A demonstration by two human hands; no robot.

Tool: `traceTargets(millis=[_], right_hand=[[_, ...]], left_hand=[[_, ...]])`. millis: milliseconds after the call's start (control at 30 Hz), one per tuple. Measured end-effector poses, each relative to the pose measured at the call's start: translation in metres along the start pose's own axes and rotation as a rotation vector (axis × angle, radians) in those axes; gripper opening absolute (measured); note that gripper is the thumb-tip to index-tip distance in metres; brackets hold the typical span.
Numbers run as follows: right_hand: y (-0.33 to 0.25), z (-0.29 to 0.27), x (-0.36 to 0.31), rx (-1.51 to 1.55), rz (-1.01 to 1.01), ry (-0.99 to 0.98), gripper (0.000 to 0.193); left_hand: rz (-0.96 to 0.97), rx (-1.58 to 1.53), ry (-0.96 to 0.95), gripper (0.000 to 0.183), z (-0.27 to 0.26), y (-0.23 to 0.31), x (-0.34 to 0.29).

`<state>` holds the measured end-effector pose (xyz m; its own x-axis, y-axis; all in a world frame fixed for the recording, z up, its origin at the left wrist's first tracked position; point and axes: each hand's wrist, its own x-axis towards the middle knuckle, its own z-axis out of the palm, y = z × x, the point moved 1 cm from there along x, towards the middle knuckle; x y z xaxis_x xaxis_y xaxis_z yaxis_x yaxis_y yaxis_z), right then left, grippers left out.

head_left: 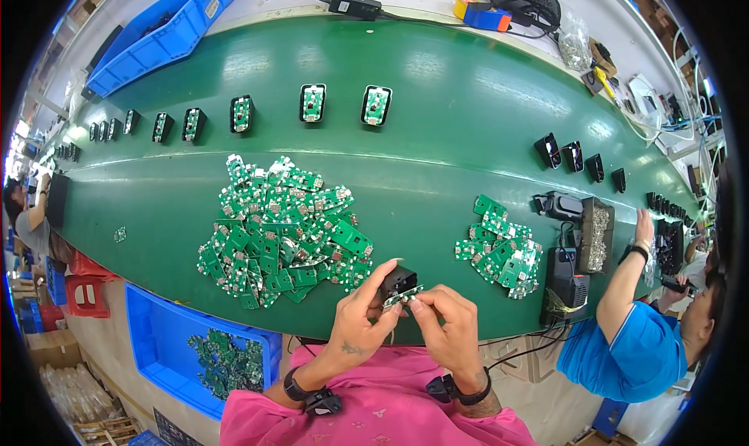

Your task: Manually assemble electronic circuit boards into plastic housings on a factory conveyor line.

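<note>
Close to my body at the table's front edge, my left hand point(355, 329) is closed around a small black plastic housing point(400, 277), its thumb near a green circuit board point(403, 296) at the housing's near side. The thumb and fingers of my right hand point(450, 321) pinch the right end of that board. Whether the board sits inside the housing or only against it, I cannot tell. Left of my hands spreads a large heap of green circuit boards point(269, 239); to their right is a smaller heap of boards point(507, 251).
Black housings with boards in them point(313, 103) stand in a row across the far left; more black housings point(573, 156) stand at right. A blue crate point(168, 48) is at the back left, a blue tub point(148, 345) below the table. At right are a black device point(563, 278) and a co-worker's arm point(636, 267).
</note>
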<state>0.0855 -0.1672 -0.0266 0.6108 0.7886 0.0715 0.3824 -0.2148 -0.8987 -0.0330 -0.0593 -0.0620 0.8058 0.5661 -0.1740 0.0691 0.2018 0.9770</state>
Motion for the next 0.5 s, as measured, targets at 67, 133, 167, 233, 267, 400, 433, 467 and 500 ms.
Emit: traceTargets(millis=[67,133,167,233,267,400,433,467,500], right_hand=[[0.002,-0.005,0.003,-0.009,0.027,-0.055,0.007],[0.003,-0.007,0.004,0.051,0.017,-0.179,0.007],[0.003,-0.008,0.003,0.050,0.018,-0.179,0.007],[0.004,-0.008,0.003,0.074,0.035,-0.197,0.007],[0.004,-0.009,0.003,0.074,0.035,-0.198,0.007],[0.007,-0.010,0.003,0.117,0.060,-0.194,0.008],[0.008,-0.010,0.003,0.114,0.057,-0.197,0.008],[0.007,-0.010,0.003,0.115,0.057,-0.198,0.008],[0.007,-0.010,0.003,0.125,0.065,-0.191,0.008]], left_hand=[[0.044,0.017,0.039,0.061,-0.001,-0.002,-0.001],[0.140,0.096,0.050,0.062,-0.003,-0.003,-0.002],[0.140,0.096,0.049,0.062,-0.004,-0.001,-0.002],[0.110,0.196,-0.030,0.065,-0.005,0.004,-0.002],[0.109,0.196,-0.030,0.065,-0.005,0.006,-0.001],[0.148,0.241,-0.060,0.064,-0.007,0.007,-0.001],[0.159,0.243,-0.069,0.064,-0.007,0.005,-0.001],[0.159,0.243,-0.069,0.064,-0.006,0.001,-0.001],[0.179,0.220,-0.042,0.065,-0.006,-0.003,-0.002]])
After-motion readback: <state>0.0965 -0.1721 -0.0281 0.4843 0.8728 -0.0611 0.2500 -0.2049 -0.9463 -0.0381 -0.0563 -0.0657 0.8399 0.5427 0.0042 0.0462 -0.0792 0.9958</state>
